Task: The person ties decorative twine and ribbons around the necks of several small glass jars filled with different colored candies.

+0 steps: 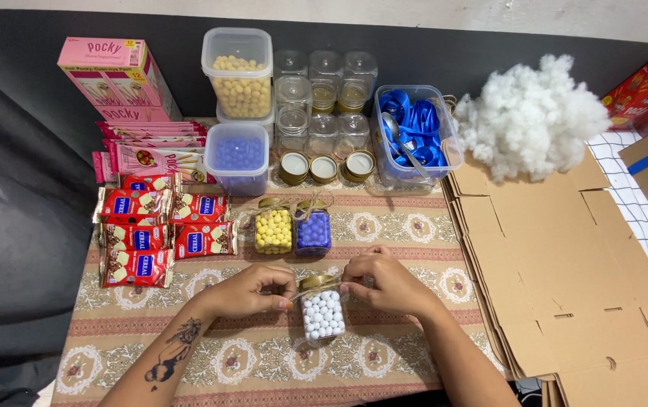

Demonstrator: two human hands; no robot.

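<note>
A small glass jar (322, 313) full of white round candies stands on the patterned cloth (384, 226), capped with a gold lid. My left hand (252, 290) pinches a thin twine at the jar's left side. My right hand (386, 280) pinches the twine on the right, close to the lid. The twine runs around the jar's neck. Just behind stand two finished jars tied with twine, a yellow candy jar (273, 228) and a blue candy jar (313, 228).
Red snack packets (159, 234) and pink boxes (116, 75) lie at the left. Tubs of yellow candy (241, 83) and blue candy (237, 157), empty jars (324, 98), gold lids (324, 167) and a tub of blue ribbon (414, 136) stand behind. White stuffing (531, 117) and flat cardboard (565, 256) lie right.
</note>
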